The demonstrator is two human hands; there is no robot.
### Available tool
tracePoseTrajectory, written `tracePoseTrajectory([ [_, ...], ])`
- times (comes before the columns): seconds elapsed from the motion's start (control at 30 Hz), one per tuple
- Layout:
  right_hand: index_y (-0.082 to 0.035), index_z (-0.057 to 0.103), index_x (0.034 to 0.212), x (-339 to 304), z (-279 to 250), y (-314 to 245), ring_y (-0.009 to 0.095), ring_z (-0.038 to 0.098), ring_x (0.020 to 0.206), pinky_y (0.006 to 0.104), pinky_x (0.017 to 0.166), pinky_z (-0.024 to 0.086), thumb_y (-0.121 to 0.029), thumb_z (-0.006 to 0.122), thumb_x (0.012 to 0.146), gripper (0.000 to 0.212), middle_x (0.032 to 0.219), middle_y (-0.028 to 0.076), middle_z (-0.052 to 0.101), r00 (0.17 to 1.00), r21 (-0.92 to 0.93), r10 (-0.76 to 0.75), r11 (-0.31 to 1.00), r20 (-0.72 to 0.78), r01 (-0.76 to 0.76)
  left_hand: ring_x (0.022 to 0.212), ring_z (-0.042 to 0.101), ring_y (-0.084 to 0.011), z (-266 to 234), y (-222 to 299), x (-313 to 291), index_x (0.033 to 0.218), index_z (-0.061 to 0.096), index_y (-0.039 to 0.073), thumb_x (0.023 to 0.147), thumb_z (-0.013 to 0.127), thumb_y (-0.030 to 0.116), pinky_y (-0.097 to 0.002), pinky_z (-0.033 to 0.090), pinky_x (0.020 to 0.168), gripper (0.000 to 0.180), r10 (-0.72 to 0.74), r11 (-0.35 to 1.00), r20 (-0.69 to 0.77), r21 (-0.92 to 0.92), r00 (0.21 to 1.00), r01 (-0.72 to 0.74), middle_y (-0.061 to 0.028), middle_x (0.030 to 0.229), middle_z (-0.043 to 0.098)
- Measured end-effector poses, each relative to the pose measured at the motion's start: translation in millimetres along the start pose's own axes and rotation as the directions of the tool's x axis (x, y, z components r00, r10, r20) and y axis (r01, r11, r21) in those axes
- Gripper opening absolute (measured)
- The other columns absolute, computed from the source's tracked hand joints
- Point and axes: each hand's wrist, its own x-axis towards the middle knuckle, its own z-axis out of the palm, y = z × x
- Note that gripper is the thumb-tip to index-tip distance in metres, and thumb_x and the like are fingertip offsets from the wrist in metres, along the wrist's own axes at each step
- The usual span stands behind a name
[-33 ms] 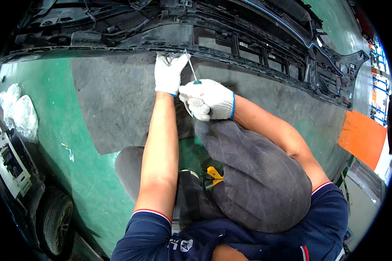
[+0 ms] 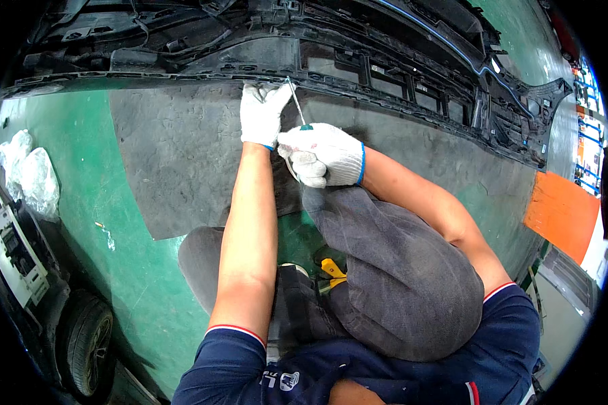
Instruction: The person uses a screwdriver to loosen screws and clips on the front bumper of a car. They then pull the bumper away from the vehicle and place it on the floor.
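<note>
My right hand (image 2: 323, 155), in a white knit glove with a blue cuff, is wrapped round a screwdriver (image 2: 298, 104). Its thin metal shaft slants up and left from a dark green collar, and the fist covers most of the handle. The tip meets the near edge of a large black plastic car bumper (image 2: 263, 57). Just left of that tip, my gloved left hand (image 2: 260, 115) holds the bumper's edge. Its fingers are bent at the rim, with the thumb stretched toward the shaft; the fingertips are partly hidden.
A dark mat (image 2: 175, 162) lies on the green floor under the bumper. Clear plastic bags (image 2: 37, 175) are at the left, above a car part and a wheel (image 2: 91, 341). Something yellow (image 2: 332, 268) shows between my legs. An orange panel (image 2: 561, 212) stands at the right.
</note>
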Motion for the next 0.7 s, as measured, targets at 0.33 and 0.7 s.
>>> tracePoseTrajectory([
  [0.33,0.0,0.065,0.083,10,-26,6,0.019,0.061,0.055,0.0373,0.049,0.047,-0.029,0.064,0.1,0.034,0.062,0.011,0.062,0.956,-0.638,-0.258,0.762,-0.141,0.112,0.11,0.065,-0.02,2,0,-3,0.137,0.05,-0.001,0.085,0.082,0.004,-0.0328,0.051,0.099,0.062,-0.012,1.0,-0.024,0.007,1.0,0.012,-0.0124,0.125,0.067],
  [0.7,-0.007,0.06,0.08,10,-3,4,0.016,0.053,0.047,0.0341,0.041,0.044,-0.027,0.066,0.101,0.029,0.063,0.003,0.056,0.946,-0.519,-0.271,0.843,-0.181,0.142,0.099,0.067,-0.0168,3,-4,2,0.129,0.055,-0.001,0.083,0.084,0.004,-0.029,0.053,0.089,0.054,0.082,0.995,-0.012,-0.06,0.997,-0.083,-0.0086,0.114,0.071],
])
